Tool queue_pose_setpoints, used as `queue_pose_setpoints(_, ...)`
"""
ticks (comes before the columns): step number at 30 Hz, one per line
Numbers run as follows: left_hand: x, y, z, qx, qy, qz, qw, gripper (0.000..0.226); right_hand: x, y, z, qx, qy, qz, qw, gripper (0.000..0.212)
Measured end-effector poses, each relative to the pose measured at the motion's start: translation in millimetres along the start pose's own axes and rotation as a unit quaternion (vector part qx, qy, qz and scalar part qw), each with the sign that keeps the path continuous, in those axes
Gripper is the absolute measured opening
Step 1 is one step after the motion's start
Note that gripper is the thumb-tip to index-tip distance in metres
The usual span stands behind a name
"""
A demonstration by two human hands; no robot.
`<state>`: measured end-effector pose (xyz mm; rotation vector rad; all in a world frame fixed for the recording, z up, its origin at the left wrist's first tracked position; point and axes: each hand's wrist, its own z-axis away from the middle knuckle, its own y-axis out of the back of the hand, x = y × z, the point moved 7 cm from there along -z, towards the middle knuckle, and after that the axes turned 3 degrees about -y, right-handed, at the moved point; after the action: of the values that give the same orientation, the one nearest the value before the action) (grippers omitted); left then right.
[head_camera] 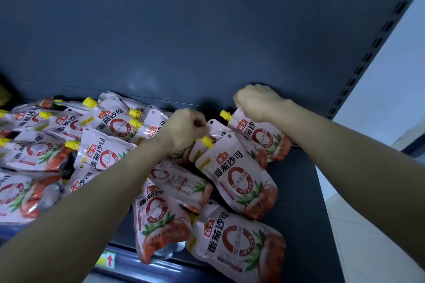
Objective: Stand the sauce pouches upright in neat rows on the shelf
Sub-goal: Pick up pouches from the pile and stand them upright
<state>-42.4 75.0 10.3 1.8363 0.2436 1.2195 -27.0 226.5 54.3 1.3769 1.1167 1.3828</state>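
Head camera looks down both forearms. The back pouch [262, 138] stands nearly upright against the rear panel [184, 30], hanging straight below the right hand [257, 103]. That hand's curled fingers [240, 101] grip the pouch's top edge, just right of its yellow cap. Its long axis runs from those fingers down to the shelf [296, 190].

The second pouch [216, 130] lies just right of the left hand [184, 130]. The left fingertips [201, 123] pinch its top corner by the hang hole. It leans the same way, top toward the fingers, and the front pouch [239, 179] tilted against it covers most of it.

To my eye the right hand is nearer the back corner, where a row would begin. Setting that pouch's base flat looks like the move everything depends on.

The loose pouches [69, 145] sprawl flat, well left of both hands. Both palms face away, so I judge each hold from the knuckles only. The bases of both held pouches are hidden.
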Motion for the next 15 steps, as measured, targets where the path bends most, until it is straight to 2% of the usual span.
queue_pose_setpoints(5, 39.8, 3.2, -14.7, 0.019, -0.057, 0.008, 0.998, 0.013, 42.9, 15.1, 27.4, 0.025, -0.099, -0.04, 0.994, 0.033)
queue_pose_setpoints(11, 103.2, -6.3, -26.2, 0.019, -0.157, -0.031, 0.987, 0.014, 87.5, 11.9, 68.8, 0.075, -0.221, -0.104, 0.967, 0.014)
queue_pose_setpoints(15, 126.3, -26.0, -26.8, -0.031, -0.185, -0.005, 0.982, 0.015, 101.3, -2.0, 83.4, 0.072, -0.239, -0.143, 0.958, 0.009)
